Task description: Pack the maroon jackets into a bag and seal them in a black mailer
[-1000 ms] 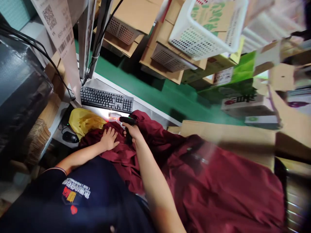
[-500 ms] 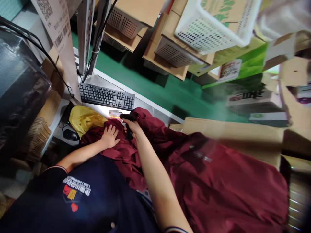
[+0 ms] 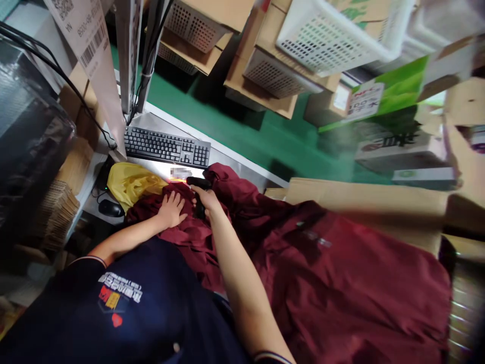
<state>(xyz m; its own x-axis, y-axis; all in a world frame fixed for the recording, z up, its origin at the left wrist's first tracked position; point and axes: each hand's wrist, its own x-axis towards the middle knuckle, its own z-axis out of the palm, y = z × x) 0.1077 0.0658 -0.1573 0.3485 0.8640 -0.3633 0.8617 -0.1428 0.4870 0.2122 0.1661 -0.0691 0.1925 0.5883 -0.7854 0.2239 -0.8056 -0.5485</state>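
Observation:
My right hand (image 3: 205, 200) is wrapped round the grip of a black handheld barcode scanner (image 3: 197, 182). The scanner's head faces left, over a brightly lit white label (image 3: 180, 174) with a red line of light at its lower edge. Spread flat, my left hand (image 3: 172, 210) rests on crumpled dark red fabric (image 3: 197, 237), fingers apart. This fabric covers much of the worktop and runs off to the lower right. A yellow plastic bag (image 3: 132, 184) lies left of my left hand.
A black keyboard (image 3: 166, 146) lies behind the label, and a black mouse (image 3: 110, 208) at the left. Beyond the worktop's edge, white perforated baskets (image 3: 329, 43) and cardboard boxes stand over a green floor (image 3: 235, 134). An open carton flap (image 3: 364, 207) rises at right.
The view has shifted slightly. The scanner's grip is now more hidden behind my right hand, and the red light has shifted a little. My left hand stays flat on the fabric.

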